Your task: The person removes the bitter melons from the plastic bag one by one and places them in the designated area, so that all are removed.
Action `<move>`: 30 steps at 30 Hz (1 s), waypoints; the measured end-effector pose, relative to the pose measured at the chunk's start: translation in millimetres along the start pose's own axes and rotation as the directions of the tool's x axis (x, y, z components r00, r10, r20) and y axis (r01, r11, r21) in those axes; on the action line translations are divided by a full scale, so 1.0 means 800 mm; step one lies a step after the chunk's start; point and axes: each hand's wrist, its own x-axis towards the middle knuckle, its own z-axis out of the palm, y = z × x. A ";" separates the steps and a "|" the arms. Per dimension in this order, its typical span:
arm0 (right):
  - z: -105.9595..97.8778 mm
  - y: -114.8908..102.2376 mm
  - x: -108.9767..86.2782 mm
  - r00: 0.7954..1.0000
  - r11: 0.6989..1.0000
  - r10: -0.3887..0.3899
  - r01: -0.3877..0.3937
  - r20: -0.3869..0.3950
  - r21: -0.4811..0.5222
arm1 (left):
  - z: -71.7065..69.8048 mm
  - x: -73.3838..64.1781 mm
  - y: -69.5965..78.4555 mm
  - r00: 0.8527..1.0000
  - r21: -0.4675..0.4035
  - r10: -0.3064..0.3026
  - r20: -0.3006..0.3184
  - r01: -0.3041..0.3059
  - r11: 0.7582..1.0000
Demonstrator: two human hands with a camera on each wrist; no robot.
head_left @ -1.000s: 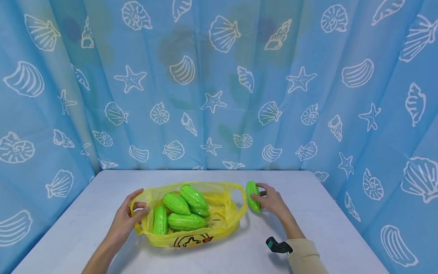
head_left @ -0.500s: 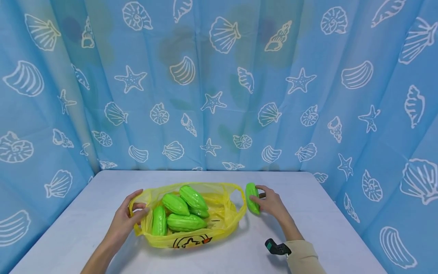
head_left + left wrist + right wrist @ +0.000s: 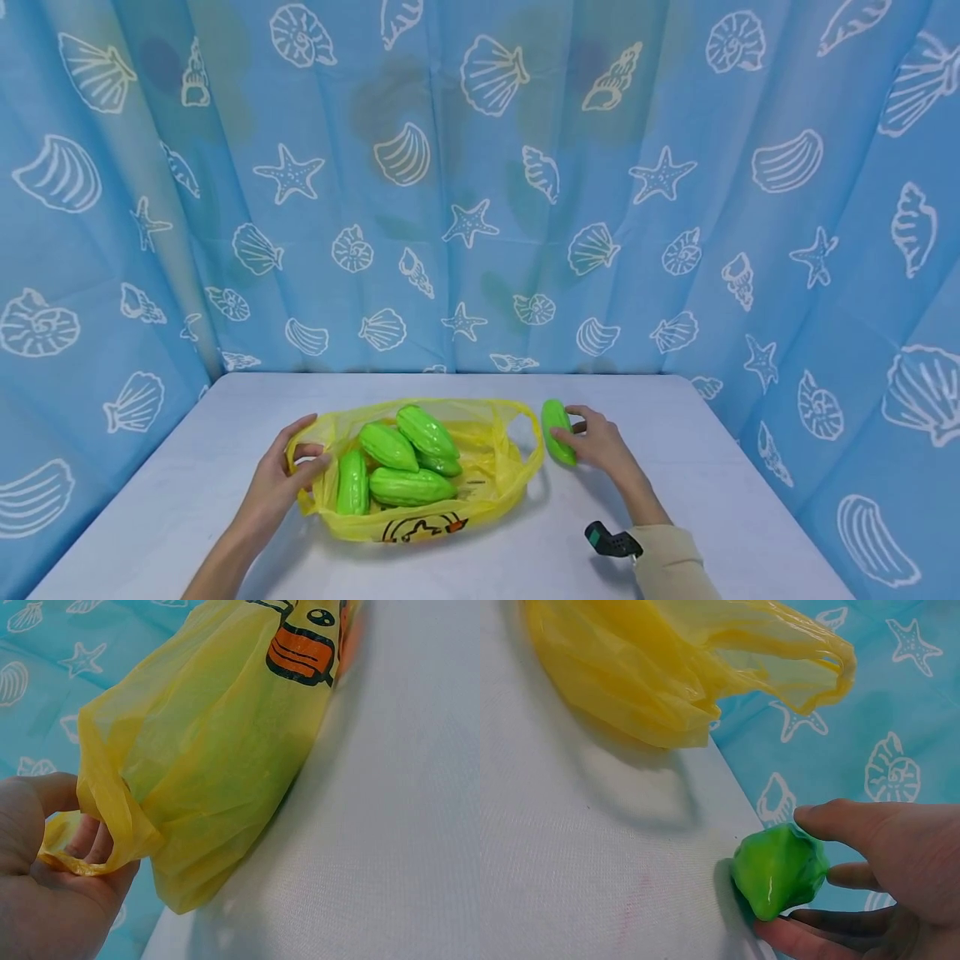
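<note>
In the head view a yellow plastic bag (image 3: 487, 500) lies wide-mouthed on the table, with several glossy green ribbed gourds (image 3: 412, 486) inside. My left hand (image 3: 281, 471) holds the bag's left handle; the left wrist view shows that handle loop (image 3: 112, 810) around curled fingers. Just right of the bag, my right hand (image 3: 600, 442) grips another green ribbed gourd (image 3: 557, 429) between thumb and fingers. Its pointed end faces the camera in the right wrist view, where the same gourd (image 3: 776, 870) sits close over the table near its edge.
A white-covered table (image 3: 750, 533) carries everything. Behind and around it hangs a blue curtain (image 3: 480, 250) with white shell prints. A small black device (image 3: 613, 540) sits at the right sleeve (image 3: 671, 558). The bag's right handle (image 3: 840, 667) stands up beside the held gourd.
Almost nothing differs; the whole head view shifts by a few pixels. Both hands keep their holds on the bag and the gourd.
</note>
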 end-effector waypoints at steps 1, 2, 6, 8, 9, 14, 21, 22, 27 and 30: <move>0.001 0.000 -0.001 1.000 1.000 0.001 -0.001 0.002 -0.004 | 0.000 -0.001 0.000 1.000 0.005 -0.002 0.001 0.002 1.000; 0.001 0.000 -0.003 1.000 1.000 0.003 -0.003 0.005 -0.005 | 0.000 -0.001 0.000 1.000 0.010 -0.008 0.002 0.008 1.000; 0.002 -0.002 -0.010 1.000 1.000 0.006 -0.006 0.017 -0.005 | 0.000 -0.003 -0.003 1.000 0.023 -0.014 0.006 0.014 1.000; 0.001 -0.002 -0.012 1.000 1.000 0.014 -0.014 0.021 0.008 | 0.000 -0.004 -0.005 1.000 0.026 -0.012 0.009 0.011 1.000; 0.000 -0.003 -0.013 1.000 1.000 0.018 -0.019 0.021 0.013 | 0.000 -0.004 -0.005 1.000 0.022 -0.009 0.010 0.009 1.000; -0.008 -0.006 -0.015 0.999 0.999 0.040 -0.040 0.014 0.021 | 0.000 -0.005 -0.004 1.000 0.025 -0.002 0.007 0.002 1.000; -0.021 -0.014 -0.014 1.000 1.000 0.011 -0.011 -0.022 -0.008 | 0.000 -0.005 0.000 1.000 0.047 0.012 0.009 -0.012 0.999; -0.022 -0.015 -0.013 1.000 1.000 0.005 -0.005 -0.030 -0.013 | -0.001 -0.005 0.000 1.000 0.044 0.023 0.010 -0.023 0.999; -0.024 -0.020 -0.010 0.999 0.998 -0.029 0.026 -0.038 -0.054 | -0.003 -0.003 0.000 0.998 0.053 0.062 0.001 -0.062 0.997; -0.028 -0.022 -0.012 0.998 0.997 -0.035 0.032 -0.043 -0.070 | -0.001 -0.002 -0.002 0.998 0.045 0.057 0.006 -0.057 0.997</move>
